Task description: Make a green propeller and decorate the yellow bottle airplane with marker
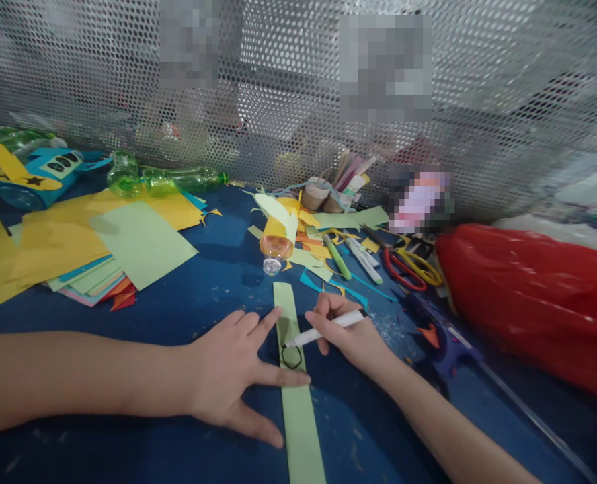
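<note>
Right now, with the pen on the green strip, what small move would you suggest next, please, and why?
Probably bring the marker tip round to close the black oval on the green paper strip. The right hand holds the tip at the outline's upper edge, and the left hand pins the strip flat.

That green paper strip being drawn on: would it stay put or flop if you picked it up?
The strip is long, thin and flat, so it would probably droop. It looks light and likely to slide, which may be why the left hand presses it while the right hand draws with the marker.
</note>
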{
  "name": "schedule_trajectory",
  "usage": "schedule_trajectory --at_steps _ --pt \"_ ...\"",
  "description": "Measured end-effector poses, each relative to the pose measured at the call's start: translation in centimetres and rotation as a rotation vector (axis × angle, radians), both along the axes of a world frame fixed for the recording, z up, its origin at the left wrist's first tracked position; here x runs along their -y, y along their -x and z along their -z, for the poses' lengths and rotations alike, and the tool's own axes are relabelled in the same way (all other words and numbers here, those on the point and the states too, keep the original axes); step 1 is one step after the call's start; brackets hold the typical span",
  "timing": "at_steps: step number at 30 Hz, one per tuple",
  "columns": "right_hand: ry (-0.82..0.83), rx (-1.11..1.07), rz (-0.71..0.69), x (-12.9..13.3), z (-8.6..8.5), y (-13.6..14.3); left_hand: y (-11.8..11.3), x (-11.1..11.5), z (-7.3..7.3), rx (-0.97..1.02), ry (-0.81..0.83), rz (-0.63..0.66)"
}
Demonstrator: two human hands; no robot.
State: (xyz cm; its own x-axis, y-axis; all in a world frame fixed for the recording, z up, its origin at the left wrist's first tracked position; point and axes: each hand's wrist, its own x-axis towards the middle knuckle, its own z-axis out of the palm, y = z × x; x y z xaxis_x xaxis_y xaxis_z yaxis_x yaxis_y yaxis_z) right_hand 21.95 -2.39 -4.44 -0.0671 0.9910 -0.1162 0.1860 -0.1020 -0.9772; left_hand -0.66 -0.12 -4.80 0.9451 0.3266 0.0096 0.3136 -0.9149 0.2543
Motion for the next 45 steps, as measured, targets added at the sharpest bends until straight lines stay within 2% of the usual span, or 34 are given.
schedule_trajectory --at_steps 7,20,34,45 --pt "-0.010 0.007 -0.059 -0.3 0.6 -0.4 0.0 0.0 0.0 0.002 0.007 -0.004" --pt "-0.039 0.043 0.008 -0.4 -0.1 0.3 0.0 0.1 -0.3 0.008 -0.009 -0.015" --pt "-0.138 0.083 0.076 -0.6 0.6 -0.1 -0.1 0.1 -0.5 -0.007 -0.002 -0.012" --pt "-0.211 0.202 0.124 -0.7 1.0 -0.4 -0.1 0.1 -0.6 -0.023 0.007 -0.010"
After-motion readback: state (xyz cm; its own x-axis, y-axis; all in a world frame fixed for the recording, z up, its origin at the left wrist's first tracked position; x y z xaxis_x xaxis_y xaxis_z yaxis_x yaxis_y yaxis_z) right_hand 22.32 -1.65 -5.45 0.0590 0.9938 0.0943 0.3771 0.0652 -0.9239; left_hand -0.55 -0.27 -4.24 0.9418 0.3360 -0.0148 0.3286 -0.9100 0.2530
